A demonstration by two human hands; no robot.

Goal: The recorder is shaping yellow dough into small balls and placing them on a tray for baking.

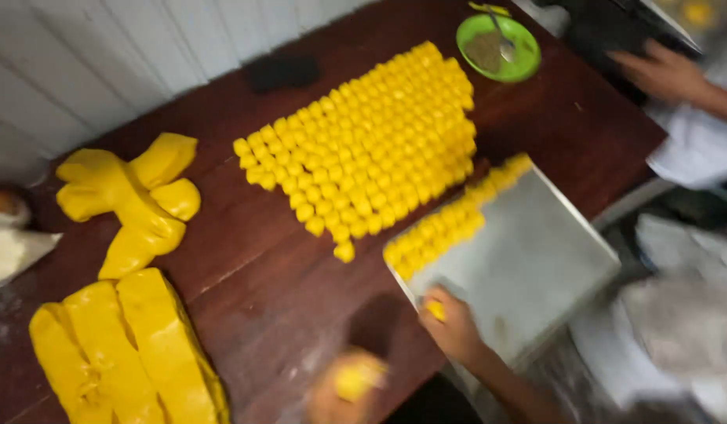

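Note:
My right hand [455, 326] is at the near corner of a metal tray [536, 267], its fingers closed on a small yellow dough ball [435, 309]. At the bottom edge, blurred, my left hand [344, 392] holds a lump of yellow dough [354, 378] above the dark wooden table [253, 259]. Rows of dough balls [450, 220] line the tray's far left edge. A big block of several rows of the same balls [371, 149] lies on the table beyond.
Thick yellow dough logs [128, 353] and a knotted dough mass [132, 196] lie at the left. A green bowl [498, 47] with a spoon stands at the back. Another person's hand [661, 72] reaches in at the top right. A white floury bag [10, 247] is far left.

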